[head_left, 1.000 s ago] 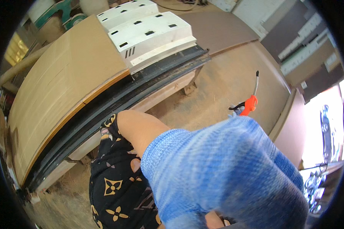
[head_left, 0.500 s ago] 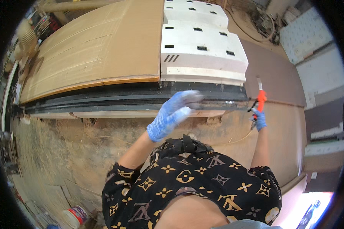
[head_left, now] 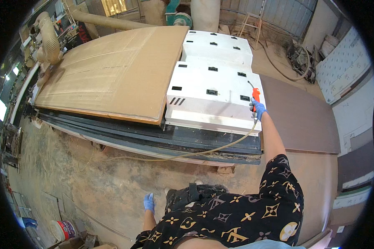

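My right hand (head_left: 259,109), in a blue glove, is wrapped round an orange air blow gun (head_left: 256,95). Its thin dark nozzle points up and away over the right part of a white moulded cover (head_left: 212,106) with several black recessed fittings. From the gun's lower end a yellowish air hose (head_left: 183,157) runs down to the left, across the stack's front edge. My left hand (head_left: 149,203), also gloved in blue, hangs low beside my body over the floor. Its fingers are stretched out and it holds nothing.
A large brown board (head_left: 124,79) lies left of the cover on a stack of dark sheets (head_left: 203,143). A flat brown panel (head_left: 295,116) lies to the right. A ribbed duct (head_left: 50,41) stands far left, a ladder (head_left: 251,25) at the back, a white bucket (head_left: 63,229) lower left.
My right hand has lifted the blow gun forward and left, over the white cover. My left hand has dropped from above the stack's edge to my side. The view has tilted up.
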The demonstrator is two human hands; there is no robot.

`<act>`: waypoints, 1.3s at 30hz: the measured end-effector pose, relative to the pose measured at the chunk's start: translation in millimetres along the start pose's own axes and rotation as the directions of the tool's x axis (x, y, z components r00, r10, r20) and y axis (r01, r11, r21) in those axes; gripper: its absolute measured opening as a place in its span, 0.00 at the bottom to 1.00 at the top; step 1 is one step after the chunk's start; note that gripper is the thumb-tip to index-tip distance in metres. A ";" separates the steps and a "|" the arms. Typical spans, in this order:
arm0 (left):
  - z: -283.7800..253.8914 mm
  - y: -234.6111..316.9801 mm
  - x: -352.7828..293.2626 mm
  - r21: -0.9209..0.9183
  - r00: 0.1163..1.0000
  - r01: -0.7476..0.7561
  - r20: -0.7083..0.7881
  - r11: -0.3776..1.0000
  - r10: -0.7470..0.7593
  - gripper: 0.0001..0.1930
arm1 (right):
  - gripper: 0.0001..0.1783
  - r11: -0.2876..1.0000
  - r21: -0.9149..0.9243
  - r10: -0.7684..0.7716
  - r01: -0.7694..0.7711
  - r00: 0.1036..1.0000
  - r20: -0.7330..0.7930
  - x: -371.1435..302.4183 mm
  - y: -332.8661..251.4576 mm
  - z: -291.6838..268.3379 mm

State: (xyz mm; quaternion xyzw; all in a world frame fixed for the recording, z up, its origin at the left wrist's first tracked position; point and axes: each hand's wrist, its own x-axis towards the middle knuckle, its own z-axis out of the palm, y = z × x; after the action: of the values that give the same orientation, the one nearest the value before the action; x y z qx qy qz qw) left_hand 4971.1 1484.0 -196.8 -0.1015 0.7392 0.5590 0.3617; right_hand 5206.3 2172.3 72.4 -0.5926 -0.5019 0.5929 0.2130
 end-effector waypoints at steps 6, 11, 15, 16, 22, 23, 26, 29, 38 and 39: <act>-22.2 -90.4 -24.9 0.244 0.973 0.229 -0.051 0.942 -0.224 0.13 | 0.24 0.999 -0.014 0.040 -0.040 0.998 0.054 18.5 -39.9 3.5; -40.9 -129.9 -23.8 0.899 0.880 -0.438 0.424 0.022 0.216 0.13 | 0.25 0.979 0.160 -0.100 0.123 0.984 -0.147 48.9 -50.2 7.6; -29.4 -98.5 -33.1 0.264 0.979 0.201 -0.083 0.944 -0.185 0.15 | 0.26 0.969 0.203 -0.111 0.140 0.983 -0.145 47.8 -53.3 10.0; -20.8 -87.5 -41.8 0.094 0.964 0.245 -0.129 0.965 -0.232 0.15 | 0.26 0.970 0.198 -0.120 0.140 0.987 -0.111 43.4 -56.5 21.3; 29.5 -19.0 -70.7 0.061 0.983 0.176 -0.054 0.982 -0.173 0.20 | 0.26 0.983 0.081 -0.177 0.167 0.975 0.135 9.3 -57.0 70.1; 35.6 -8.2 -76.7 0.093 0.981 0.191 -0.055 0.977 -0.186 0.20 | 0.27 0.979 0.027 -0.205 0.204 0.963 0.175 0.1 -56.6 80.1; 43.1 -13.3 -76.6 0.101 0.976 0.212 -0.072 0.972 -0.206 0.20 | 0.27 0.960 -0.084 -0.228 0.265 0.923 0.310 -25.1 -53.0 115.1; 47.1 -26.5 -78.5 0.092 0.975 0.211 -0.084 0.973 -0.204 0.19 | 0.26 0.937 -0.145 -0.233 0.317 0.878 0.418 -57.1 -46.8 142.7; 52.2 -59.7 -74.7 0.177 0.981 0.178 -0.114 0.968 -0.159 0.19 | 0.26 0.794 -0.398 -0.241 0.460 0.839 0.488 -114.7 25.5 141.4; 54.4 -51.5 -75.8 0.309 0.987 0.151 -0.095 0.939 -0.127 0.19 | 0.25 0.795 -0.370 -0.300 0.481 0.842 0.449 -109.6 43.4 127.4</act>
State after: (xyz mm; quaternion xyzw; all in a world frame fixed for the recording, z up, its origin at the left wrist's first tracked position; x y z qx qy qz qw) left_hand 5077.0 1495.4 -192.5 -0.1149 0.8227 0.4027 0.3845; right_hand 5127.0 2018.2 62.9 -0.3856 -0.7735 0.4956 0.0857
